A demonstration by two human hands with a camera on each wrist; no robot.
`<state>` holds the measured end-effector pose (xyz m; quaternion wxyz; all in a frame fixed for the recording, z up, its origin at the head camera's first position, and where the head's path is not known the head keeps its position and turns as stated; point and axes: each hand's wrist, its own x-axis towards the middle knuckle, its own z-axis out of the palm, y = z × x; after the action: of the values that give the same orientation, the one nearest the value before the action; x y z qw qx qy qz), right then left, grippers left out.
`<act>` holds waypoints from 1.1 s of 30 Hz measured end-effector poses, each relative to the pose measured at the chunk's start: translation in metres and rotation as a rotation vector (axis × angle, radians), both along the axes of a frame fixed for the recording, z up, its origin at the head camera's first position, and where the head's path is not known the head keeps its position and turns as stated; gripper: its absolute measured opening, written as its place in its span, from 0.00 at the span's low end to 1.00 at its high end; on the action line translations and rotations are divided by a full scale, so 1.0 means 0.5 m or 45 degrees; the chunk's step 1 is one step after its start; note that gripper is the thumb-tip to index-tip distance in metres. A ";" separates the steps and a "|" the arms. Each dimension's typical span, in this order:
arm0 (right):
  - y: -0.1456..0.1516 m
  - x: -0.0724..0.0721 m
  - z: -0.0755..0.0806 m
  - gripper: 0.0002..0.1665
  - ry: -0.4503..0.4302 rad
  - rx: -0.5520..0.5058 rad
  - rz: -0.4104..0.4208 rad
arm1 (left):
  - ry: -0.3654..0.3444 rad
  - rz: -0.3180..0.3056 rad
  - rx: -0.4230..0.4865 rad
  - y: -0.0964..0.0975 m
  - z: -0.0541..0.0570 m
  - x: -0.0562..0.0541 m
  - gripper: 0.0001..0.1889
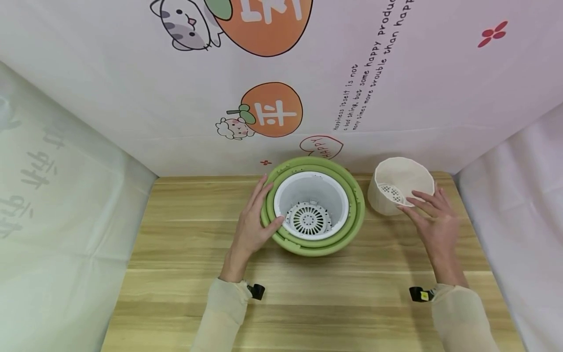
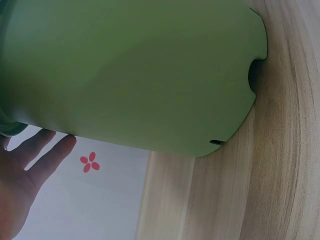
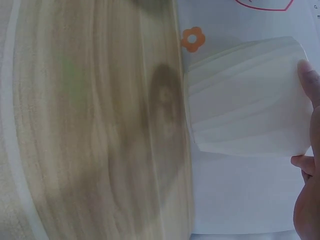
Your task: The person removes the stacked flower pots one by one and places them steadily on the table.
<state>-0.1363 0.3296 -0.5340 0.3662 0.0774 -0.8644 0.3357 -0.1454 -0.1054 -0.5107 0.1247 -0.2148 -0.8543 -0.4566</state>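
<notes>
A round green flower pot [image 1: 314,249] stands on the table with smaller pots nested in it, the innermost a white pot [image 1: 338,200] with a slotted bottom. My left hand [image 1: 255,220] rests against its left side, thumb across the rim and straight fingers along the outside. In the left wrist view, fingertips touch the smooth green wall [image 2: 130,75], whose base has notches. To the right is a small cream flower pot [image 3: 245,100] with ribbed sides and a perforated base. My right hand [image 1: 435,220] grips its near right rim.
The wooden table [image 1: 198,278] runs back to a printed white cloth [image 1: 198,117]. More light cloth [image 1: 75,220] hangs along the left and right sides. Both pots are near the table's back edge.
</notes>
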 end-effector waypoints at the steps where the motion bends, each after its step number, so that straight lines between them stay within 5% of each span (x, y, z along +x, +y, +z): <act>1: 0.000 0.000 -0.002 0.19 0.007 0.002 0.003 | -0.002 0.000 0.002 0.000 0.000 0.000 0.43; 33: 0.010 -0.011 -0.052 0.16 -0.050 0.024 -0.063 | -0.031 0.015 -0.012 0.001 -0.002 0.001 0.45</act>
<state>-0.1419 0.3347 -0.5601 0.3568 0.0528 -0.8762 0.3197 -0.1449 -0.1051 -0.5116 0.1159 -0.2048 -0.8591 -0.4545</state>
